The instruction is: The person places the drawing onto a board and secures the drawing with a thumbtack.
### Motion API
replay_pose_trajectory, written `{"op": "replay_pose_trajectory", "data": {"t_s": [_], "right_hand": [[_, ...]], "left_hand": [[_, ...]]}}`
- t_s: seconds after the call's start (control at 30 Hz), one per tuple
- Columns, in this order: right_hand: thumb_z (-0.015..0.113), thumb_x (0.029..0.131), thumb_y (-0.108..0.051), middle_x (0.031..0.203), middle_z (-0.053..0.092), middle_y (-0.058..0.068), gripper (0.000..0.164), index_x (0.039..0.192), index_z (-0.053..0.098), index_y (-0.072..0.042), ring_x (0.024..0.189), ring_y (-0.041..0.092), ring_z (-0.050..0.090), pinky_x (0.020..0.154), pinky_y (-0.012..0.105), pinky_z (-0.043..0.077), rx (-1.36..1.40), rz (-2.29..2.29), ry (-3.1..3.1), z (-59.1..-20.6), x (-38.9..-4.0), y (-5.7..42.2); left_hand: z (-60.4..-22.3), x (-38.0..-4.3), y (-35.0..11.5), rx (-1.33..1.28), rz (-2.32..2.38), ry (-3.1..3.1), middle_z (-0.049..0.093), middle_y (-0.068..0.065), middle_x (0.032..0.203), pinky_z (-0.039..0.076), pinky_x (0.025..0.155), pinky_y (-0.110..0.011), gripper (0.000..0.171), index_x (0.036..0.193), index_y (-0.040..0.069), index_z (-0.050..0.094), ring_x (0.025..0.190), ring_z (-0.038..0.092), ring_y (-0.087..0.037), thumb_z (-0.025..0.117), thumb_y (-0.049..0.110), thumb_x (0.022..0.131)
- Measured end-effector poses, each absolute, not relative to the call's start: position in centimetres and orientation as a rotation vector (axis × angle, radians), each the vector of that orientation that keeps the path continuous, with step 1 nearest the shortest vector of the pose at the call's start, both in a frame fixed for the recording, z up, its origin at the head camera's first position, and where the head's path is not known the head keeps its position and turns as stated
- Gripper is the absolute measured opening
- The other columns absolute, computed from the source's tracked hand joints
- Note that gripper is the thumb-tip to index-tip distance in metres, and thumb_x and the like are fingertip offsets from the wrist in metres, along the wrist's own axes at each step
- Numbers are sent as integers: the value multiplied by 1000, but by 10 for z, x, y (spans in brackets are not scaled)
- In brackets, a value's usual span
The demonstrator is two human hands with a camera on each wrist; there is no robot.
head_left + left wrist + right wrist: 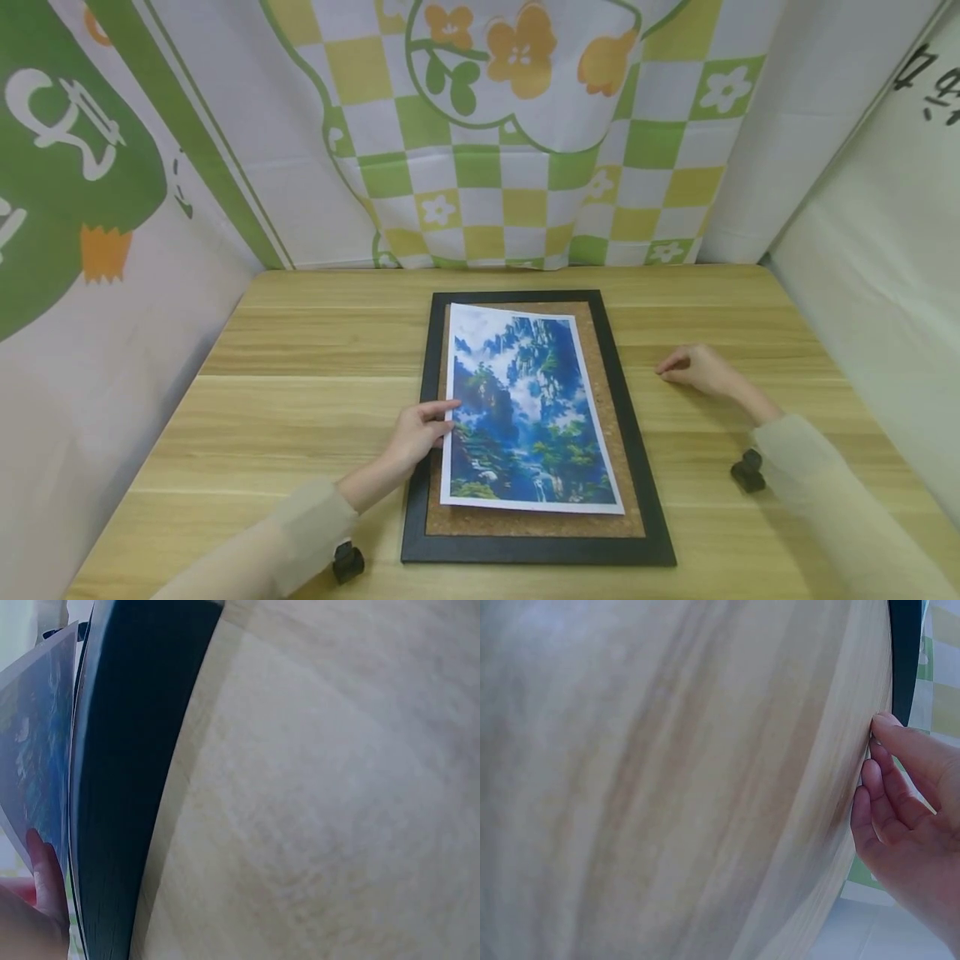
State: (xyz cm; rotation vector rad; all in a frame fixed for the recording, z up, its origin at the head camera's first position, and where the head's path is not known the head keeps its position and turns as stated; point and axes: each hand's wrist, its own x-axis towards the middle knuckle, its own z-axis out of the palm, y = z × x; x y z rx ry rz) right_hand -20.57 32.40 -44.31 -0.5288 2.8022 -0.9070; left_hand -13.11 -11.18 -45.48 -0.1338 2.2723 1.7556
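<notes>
A printed landscape picture (525,417), with blue cliffs, green trees and a white border, overlaps a cork board (465,523) in a black frame (536,550). At its left edge, my left hand (412,433) pinches the sheet between thumb and fingers. The left wrist view shows those fingers (46,877) on the sheet (34,742), beside the dark frame side (131,772). To the right of the frame, my right hand (701,369) is low over the table. In the right wrist view its fingers (885,799) are loosely bent, thumb close to the index fingertip; nothing shows between them.
The wooden table (300,400) spreads around the frame on both sides. A green, yellow and white checked cloth (517,183) hangs behind its far edge. Pale printed sheets close off the left and right. Small black devices (348,562) sit by both wrists.
</notes>
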Motion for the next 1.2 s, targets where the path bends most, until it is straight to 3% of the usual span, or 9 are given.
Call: {"op": "replay_pose_trajectory", "data": {"t_s": [0.33,0.57,0.67,0.9,1.2], "right_hand": [[63,82,0,93,65,23,10,88,69,4,90,39,59,80,48,49,-509,-915,2788,-443,-205,324],[63,81,1,91,66,22,9,88,69,5,88,37,61,74,30,51,-531,-910,2794,-444,-205,324],[63,81,2,91,66,21,9,87,69,5,88,36,61,74,29,51,-531,-909,2794,-444,-205,325],[64,81,1,90,66,21,9,87,69,5,87,36,61,76,41,51,-542,-917,2804,-443,-205,324],[62,81,1,90,67,20,11,88,69,5,88,35,61,73,27,49,-503,-901,2785,-442,-207,324]], "left_hand": [[-454,-131,-107,-86,1734,2248,51,-20,129,53,62,-28,34,120,2,59,80,62,-13,52,-3,87],[-456,-132,-107,-65,1709,2237,50,-21,129,53,62,-28,34,122,1,57,78,62,-12,51,-2,88],[-455,-132,-108,-60,1695,2243,51,-21,128,53,61,-28,34,122,1,57,76,62,-11,51,-2,89],[-454,-134,-109,-33,1672,2252,57,-21,119,52,58,-29,35,122,1,57,69,59,-10,51,-3,88],[-452,-138,-109,-2,1619,2334,60,-14,95,53,58,-28,36,120,0,58,66,60,-11,57,-6,84]]}}
